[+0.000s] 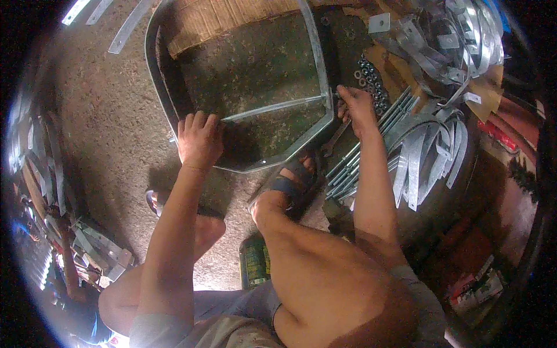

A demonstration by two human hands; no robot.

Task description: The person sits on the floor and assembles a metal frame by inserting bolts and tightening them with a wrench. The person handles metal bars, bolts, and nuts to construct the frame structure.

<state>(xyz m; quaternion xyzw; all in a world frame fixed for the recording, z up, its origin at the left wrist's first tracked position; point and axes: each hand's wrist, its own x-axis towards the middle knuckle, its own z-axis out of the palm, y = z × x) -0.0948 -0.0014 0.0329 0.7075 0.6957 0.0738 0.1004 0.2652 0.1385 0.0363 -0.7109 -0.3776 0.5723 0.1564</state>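
A metal frame (pixel 249 169) of bent flat bar stands on the floor in front of me. Across its inside runs a threaded rod (pixel 272 108), whose left end pokes out past the frame's left side. My left hand (pixel 200 138) is closed around that side and the rod there. At the frame's right side, my right hand (pixel 356 109) is pinched at the rod's other end; what sits between those fingertips is too small to make out. A wrench (pixel 335 139) lies on the floor just below my right hand.
Nuts and washers (pixel 371 81) are heaped beyond my right hand. A bundle of threaded rods (pixel 371 148) lies beside my right forearm, with bent metal strips (pixel 429 151) next to it. Cardboard (pixel 214 20) lies at the far side. A dark can (pixel 253 262) stands between my legs.
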